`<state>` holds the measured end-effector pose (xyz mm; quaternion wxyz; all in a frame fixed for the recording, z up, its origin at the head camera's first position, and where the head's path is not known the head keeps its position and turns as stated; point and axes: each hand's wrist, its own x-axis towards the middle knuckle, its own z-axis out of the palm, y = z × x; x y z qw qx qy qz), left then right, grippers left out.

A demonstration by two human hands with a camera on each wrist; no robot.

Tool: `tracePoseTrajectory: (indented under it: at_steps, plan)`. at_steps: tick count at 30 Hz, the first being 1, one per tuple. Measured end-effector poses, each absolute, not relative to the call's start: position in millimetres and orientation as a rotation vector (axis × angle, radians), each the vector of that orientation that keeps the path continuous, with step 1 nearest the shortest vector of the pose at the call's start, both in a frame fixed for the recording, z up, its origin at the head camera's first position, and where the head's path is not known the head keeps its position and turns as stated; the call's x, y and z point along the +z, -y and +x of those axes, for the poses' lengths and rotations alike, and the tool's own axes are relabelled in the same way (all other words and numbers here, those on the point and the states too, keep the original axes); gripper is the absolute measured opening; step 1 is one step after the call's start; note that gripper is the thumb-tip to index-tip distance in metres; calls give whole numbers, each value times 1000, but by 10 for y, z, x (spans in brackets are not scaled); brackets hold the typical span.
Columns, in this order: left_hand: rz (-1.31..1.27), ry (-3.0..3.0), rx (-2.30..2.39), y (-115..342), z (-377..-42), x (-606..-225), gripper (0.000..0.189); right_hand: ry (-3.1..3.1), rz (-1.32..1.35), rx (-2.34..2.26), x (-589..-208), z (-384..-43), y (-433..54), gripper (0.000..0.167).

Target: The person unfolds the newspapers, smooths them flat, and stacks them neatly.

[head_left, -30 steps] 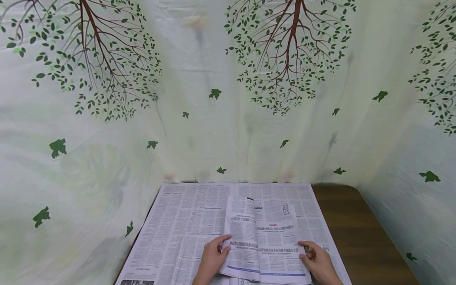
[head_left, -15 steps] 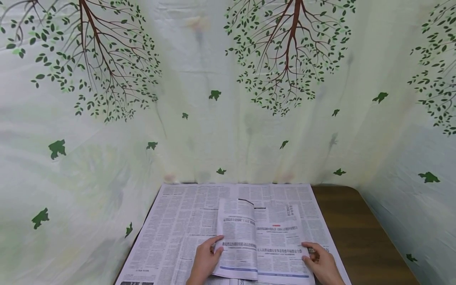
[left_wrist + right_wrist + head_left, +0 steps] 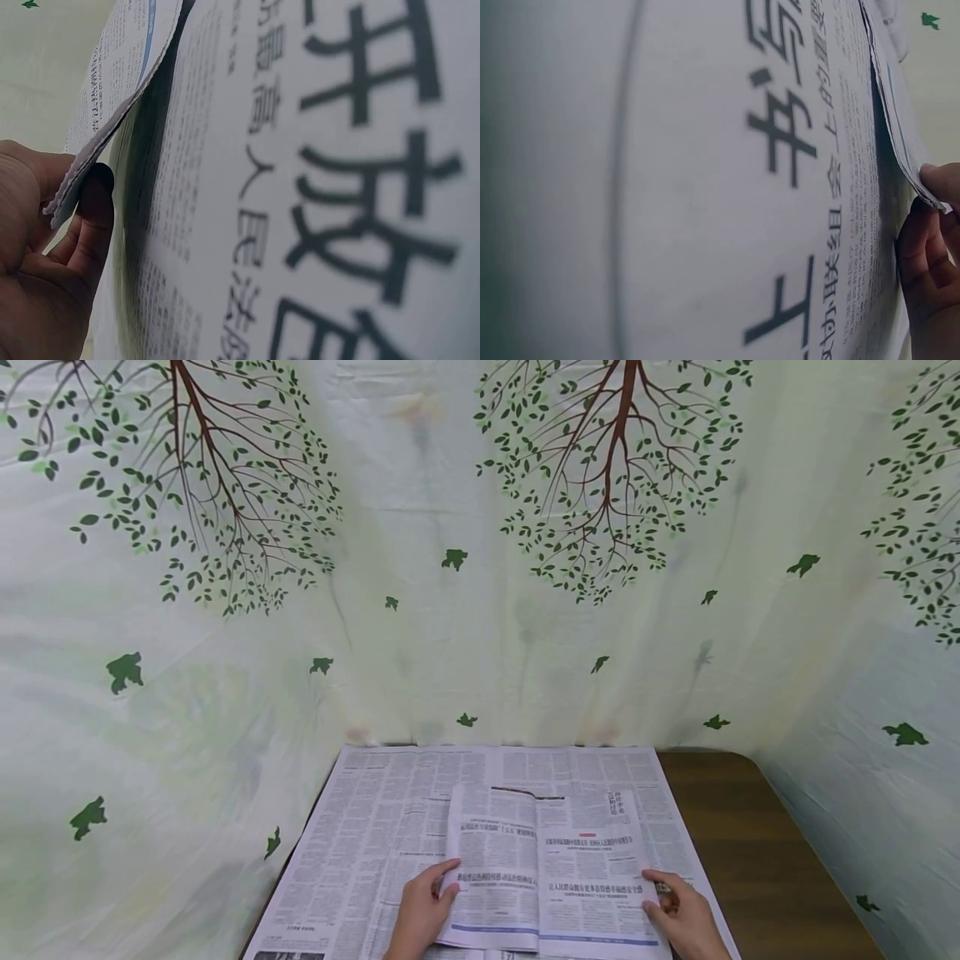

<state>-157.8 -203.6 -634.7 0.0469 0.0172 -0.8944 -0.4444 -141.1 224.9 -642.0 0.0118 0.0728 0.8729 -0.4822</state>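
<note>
An opened newspaper (image 3: 588,864) with a fold down its middle is held between my hands in the head view. My left hand (image 3: 420,910) pinches its left edge, and my right hand (image 3: 684,914) pinches the right edge. From the left wrist, the paper's layered edge (image 3: 112,124) shows between thumb and fingers of the left hand (image 3: 52,255). The right wrist view likewise has the right hand (image 3: 934,262) gripping the edge of the paper (image 3: 896,112), raised above printed sheets below. The newspaper's underside is mostly hidden.
Larger newspaper sheets (image 3: 367,827) cover most of the table. Bare brown wood (image 3: 750,852) shows along the right side. Behind and around stands a pale curtain (image 3: 405,685) printed with trees and green leaves.
My left hand has moved left and my right hand slightly right. The newspaper has spread wider, its left page drawn out flatter.
</note>
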Motion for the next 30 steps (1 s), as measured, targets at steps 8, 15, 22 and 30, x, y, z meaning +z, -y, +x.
tracePoseTrajectory:
  at_steps: [8,15,22,30]
  plan:
    - [109,2780,-1378,2102,-1612,-6403,40,-2697,229,-1473,-6425,-1406,-2271,51]
    - [115,2779,-1398,2147,-1608,-6442,41,-2716,200,-1446,-6424,-1412,-2305,52]
    - [120,2793,-1332,2168,-1599,-6439,42,-2729,179,-1429,-6451,-1438,-2319,52]
    - [162,2777,-1317,2174,-1611,-6454,40,-2739,159,-1403,-6468,-1449,-2328,51]
